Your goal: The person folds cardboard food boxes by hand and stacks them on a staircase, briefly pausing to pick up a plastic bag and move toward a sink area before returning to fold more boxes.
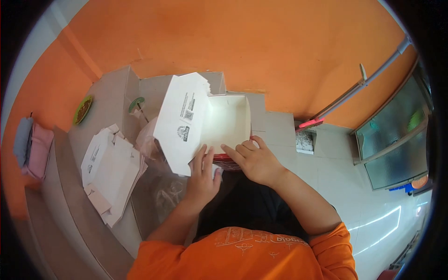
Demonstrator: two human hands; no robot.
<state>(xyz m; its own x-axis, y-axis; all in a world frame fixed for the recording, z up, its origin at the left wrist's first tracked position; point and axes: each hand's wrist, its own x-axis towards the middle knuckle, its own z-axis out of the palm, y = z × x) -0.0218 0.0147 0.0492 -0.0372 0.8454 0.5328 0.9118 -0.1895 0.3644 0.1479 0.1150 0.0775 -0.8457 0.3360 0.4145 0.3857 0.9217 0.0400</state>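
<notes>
A white cardboard food box (227, 122) is in front of me with its printed lid (179, 123) swung up to the left. My left hand (204, 179) is at the near left corner, its fingers over the edge by the lid's fold and its thumb lower. My right hand (259, 161) bends over the near right corner, the index finger reaching along the front wall. Both hands seem to grip that front side. Beneath it shows a red, lattice-like surface (225, 162), mostly hidden by the hands. The inside of the box is bare.
Several flat, unfolded box blanks (112, 168) lie stacked on the tiled step at left. Clear plastic wrapping (168, 193) sits beside them. Further off are a green dish (83, 110), a pink pouch (38, 151), a long-handled pink tool (310, 123) and a glass-panelled frame (396, 135).
</notes>
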